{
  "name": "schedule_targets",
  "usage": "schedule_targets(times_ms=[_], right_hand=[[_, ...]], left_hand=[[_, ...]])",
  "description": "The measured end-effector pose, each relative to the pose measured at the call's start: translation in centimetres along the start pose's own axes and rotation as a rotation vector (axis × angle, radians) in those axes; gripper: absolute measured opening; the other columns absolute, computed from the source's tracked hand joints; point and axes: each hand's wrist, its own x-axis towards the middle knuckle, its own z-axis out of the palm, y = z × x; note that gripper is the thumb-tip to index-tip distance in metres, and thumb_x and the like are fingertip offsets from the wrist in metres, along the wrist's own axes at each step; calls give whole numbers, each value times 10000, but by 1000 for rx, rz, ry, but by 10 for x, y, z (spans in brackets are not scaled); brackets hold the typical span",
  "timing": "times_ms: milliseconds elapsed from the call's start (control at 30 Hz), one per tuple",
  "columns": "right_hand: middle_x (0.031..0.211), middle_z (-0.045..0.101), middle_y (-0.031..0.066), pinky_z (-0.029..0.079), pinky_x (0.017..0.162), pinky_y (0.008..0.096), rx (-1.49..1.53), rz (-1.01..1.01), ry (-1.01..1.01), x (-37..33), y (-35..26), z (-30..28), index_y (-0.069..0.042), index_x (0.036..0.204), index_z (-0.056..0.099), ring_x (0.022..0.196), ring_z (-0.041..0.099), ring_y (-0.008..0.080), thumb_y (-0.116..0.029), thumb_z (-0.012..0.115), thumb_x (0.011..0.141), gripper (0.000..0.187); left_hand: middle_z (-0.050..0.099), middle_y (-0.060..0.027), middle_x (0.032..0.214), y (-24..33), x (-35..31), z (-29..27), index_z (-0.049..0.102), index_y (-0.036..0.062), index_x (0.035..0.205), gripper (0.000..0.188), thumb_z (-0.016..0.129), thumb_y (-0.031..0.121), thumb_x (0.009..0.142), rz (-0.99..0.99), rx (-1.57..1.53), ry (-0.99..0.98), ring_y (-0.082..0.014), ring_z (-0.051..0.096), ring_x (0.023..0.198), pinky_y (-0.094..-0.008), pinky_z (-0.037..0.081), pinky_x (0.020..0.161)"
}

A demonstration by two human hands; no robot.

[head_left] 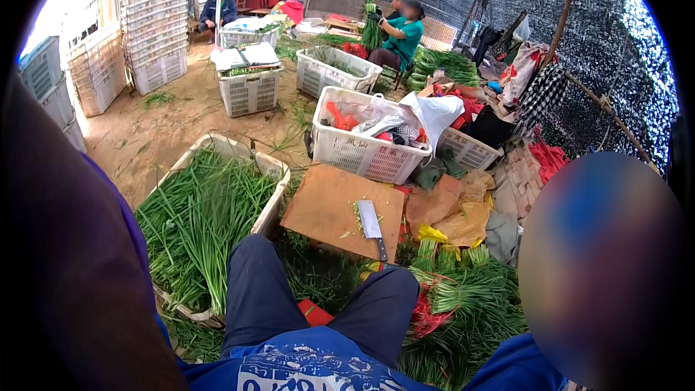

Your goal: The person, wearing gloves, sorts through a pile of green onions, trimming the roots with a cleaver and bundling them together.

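The cleaver lies flat on the wooden board, its handle reaching the near edge beside the near right corner, with chopped bits around the blade. Bare wood runs from there to the board's left edge. Off that edge, just beside it, stands a crate heaped with green stalks, crowding the person's left knee. Tied bundles lie past the near right corner; a white crate stands beyond the far edge. Both hands are out of view, so I cannot tell either grip's state.
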Motion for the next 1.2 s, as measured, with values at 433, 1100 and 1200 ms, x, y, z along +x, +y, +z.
schedule_targets(times_ms=[433, 1100, 1200], right_hand=[[1079, 524, 182, 366, 917, 421, -38, 3, -12, -38, -12, -15, 56, 1110, 465, 1035, 486, 323, -293, 534, 797, 474], [1001, 562, 177, 392, 890, 424, -68, 240, 213, -156, -52, -46, 63, 1065, 488, 961, 531, 324, -277, 440, 863, 399], [990, 568, 176, 396, 886, 425, -110, 324, 386, -168, -51, -44, 65, 1058, 491, 949, 537, 325, -275, 426, 873, 392]], left_hand=[[606, -144, 865, 3, -24, 24, 517, -9, 950, 281, 497, 254, 851, -75, -178, 92, -216, 581, 728, -325, 465, 658], [604, -108, 885, 38, -82, 23, 588, -32, 901, 218, 488, 153, 840, 41, -205, 214, -203, 574, 827, -398, 389, 872], [604, -102, 888, 33, -92, 22, 599, -35, 893, 213, 487, 137, 838, 90, -338, 265, -201, 573, 841, -409, 378, 904]])
